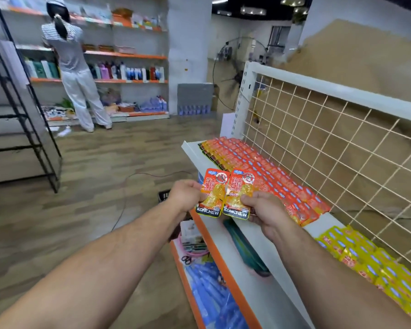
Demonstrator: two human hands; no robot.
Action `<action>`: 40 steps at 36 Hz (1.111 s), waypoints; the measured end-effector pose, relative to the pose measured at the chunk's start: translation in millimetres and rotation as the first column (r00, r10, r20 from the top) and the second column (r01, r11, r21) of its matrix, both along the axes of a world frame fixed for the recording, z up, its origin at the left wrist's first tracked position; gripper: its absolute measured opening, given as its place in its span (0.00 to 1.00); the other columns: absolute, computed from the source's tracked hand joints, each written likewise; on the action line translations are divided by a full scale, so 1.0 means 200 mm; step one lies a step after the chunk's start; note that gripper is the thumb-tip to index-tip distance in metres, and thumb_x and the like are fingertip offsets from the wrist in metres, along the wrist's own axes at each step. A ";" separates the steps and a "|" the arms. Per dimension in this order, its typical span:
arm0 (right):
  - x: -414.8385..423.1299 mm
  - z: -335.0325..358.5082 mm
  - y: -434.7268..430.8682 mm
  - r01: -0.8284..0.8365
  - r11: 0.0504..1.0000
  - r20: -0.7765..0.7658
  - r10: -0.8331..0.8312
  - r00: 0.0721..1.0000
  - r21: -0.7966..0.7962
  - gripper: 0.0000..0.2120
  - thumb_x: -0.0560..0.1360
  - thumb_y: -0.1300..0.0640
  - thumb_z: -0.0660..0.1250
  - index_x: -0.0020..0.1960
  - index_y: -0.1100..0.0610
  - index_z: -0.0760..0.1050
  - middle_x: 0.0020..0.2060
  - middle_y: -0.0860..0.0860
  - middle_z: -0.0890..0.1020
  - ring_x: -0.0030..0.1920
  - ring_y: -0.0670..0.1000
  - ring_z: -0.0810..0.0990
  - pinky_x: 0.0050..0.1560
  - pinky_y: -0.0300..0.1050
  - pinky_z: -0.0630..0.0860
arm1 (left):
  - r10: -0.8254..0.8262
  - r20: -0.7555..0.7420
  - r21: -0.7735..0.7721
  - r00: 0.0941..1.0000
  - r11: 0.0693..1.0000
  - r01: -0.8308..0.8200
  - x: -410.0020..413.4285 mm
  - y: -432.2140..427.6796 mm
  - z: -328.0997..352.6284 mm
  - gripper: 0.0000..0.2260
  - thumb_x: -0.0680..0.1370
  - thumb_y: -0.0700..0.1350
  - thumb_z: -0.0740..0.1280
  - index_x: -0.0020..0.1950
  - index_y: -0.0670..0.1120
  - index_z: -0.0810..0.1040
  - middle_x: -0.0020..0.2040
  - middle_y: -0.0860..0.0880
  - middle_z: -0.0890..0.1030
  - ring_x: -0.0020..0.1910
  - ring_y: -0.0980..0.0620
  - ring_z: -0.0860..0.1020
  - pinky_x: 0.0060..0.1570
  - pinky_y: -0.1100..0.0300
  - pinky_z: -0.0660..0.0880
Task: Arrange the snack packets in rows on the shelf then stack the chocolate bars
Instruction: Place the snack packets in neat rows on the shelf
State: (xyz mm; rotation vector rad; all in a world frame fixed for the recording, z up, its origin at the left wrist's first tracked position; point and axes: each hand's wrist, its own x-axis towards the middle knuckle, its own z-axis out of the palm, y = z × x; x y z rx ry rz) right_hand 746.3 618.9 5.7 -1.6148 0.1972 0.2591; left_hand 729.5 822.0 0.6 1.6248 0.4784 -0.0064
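Shelf [282, 281], white top with an orange front edge, nearest surface, running away to the right of the viewer.

1. Green flat pack [243, 248]: lies on the bare shelf below the hands; contents cannot be told.
2. Yellow packets [377, 264]: laid block at the near right, against the wire back.
3. Left grip [188, 193]: fingers pinch the left edge of the left packet [211, 193], off the shelf's front edge.
4. Right grip [263, 210]: thumb and fingers pinch the lower right corner of the right packet [239, 193], over the shelf.
5. The two packets: held side by side, edges touching, long axis pointing away from the person, black label end nearest.
6. Orange rows [259, 172]: laid packets just beyond and right of the held pair, long axes about parallel to it. Their near end stops beside the right grip, with bare shelf between them and the yellow block.
7. Wire grid [330, 150]: back of the shelf.

Judgement: the open spot lies right of the pair, so the right grip is nearer and would likely place first. No chocolate bars made out.
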 end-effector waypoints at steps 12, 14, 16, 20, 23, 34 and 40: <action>0.47 -0.06 0.37 0.038 0.996 -0.008 -0.039 0.999 -0.084 0.12 0.72 0.61 0.75 0.41 0.54 0.71 0.38 0.57 0.74 0.37 0.53 0.72 0.38 0.48 0.70 | -0.056 0.031 -0.021 0.998 0.998 0.056 0.51 0.38 -0.07 0.11 0.71 0.28 0.71 0.38 0.42 0.77 0.37 0.42 0.81 0.38 0.46 0.78 0.44 0.52 0.78; 0.54 -0.08 0.44 0.056 0.994 0.003 -0.056 0.998 -0.094 0.14 0.73 0.61 0.75 0.40 0.52 0.69 0.38 0.56 0.71 0.38 0.54 0.71 0.38 0.47 0.68 | -0.087 0.029 -0.004 0.996 0.996 0.087 0.62 0.46 -0.08 0.10 0.71 0.28 0.71 0.38 0.42 0.78 0.37 0.42 0.81 0.38 0.47 0.77 0.38 0.57 0.74; 0.62 -0.09 0.52 0.079 0.992 -0.002 -0.080 0.997 -0.102 0.12 0.72 0.61 0.75 0.42 0.52 0.71 0.40 0.56 0.72 0.39 0.54 0.71 0.38 0.47 0.68 | -0.117 0.028 0.009 0.993 0.993 0.116 0.73 0.54 -0.08 0.10 0.71 0.29 0.72 0.38 0.43 0.78 0.37 0.42 0.81 0.35 0.48 0.77 0.35 0.60 0.72; 0.77 -0.11 0.66 0.167 0.982 -0.015 -0.169 0.986 -0.094 0.13 0.71 0.61 0.76 0.40 0.53 0.71 0.37 0.56 0.74 0.34 0.52 0.74 0.39 0.49 0.72 | -0.188 0.028 0.046 0.982 0.981 0.187 0.92 0.68 -0.08 0.11 0.71 0.30 0.73 0.36 0.44 0.78 0.33 0.48 0.79 0.30 0.53 0.75 0.28 0.65 0.71; 0.85 -0.12 0.76 0.220 0.972 -0.014 -0.222 0.975 -0.083 0.14 0.71 0.61 0.76 0.40 0.53 0.71 0.35 0.55 0.75 0.32 0.52 0.74 0.39 0.49 0.73 | -0.238 0.022 0.055 0.971 0.970 0.237 1.05 0.77 -0.10 0.10 0.71 0.30 0.73 0.37 0.44 0.78 0.33 0.47 0.80 0.31 0.52 0.76 0.28 0.65 0.71; 1.17 -0.14 0.84 0.320 0.942 0.007 -0.321 0.947 -0.105 0.19 0.73 0.63 0.74 0.33 0.52 0.65 0.29 0.52 0.71 0.28 0.50 0.70 0.32 0.42 0.67 | -0.379 0.025 0.112 0.925 0.921 0.374 1.52 0.84 -0.12 0.09 0.72 0.31 0.73 0.38 0.43 0.78 0.32 0.50 0.76 0.28 0.56 0.74 0.24 0.69 0.68; 1.41 -0.15 0.85 0.364 0.928 0.014 -0.364 0.931 -0.085 0.18 0.74 0.64 0.73 0.34 0.52 0.67 0.29 0.52 0.75 0.27 0.50 0.70 0.28 0.39 0.66 | -0.404 0.012 0.142 0.915 0.906 0.398 1.78 0.85 -0.12 0.08 0.69 0.31 0.74 0.43 0.42 0.80 0.41 0.44 0.80 0.38 0.50 0.76 0.34 0.62 0.71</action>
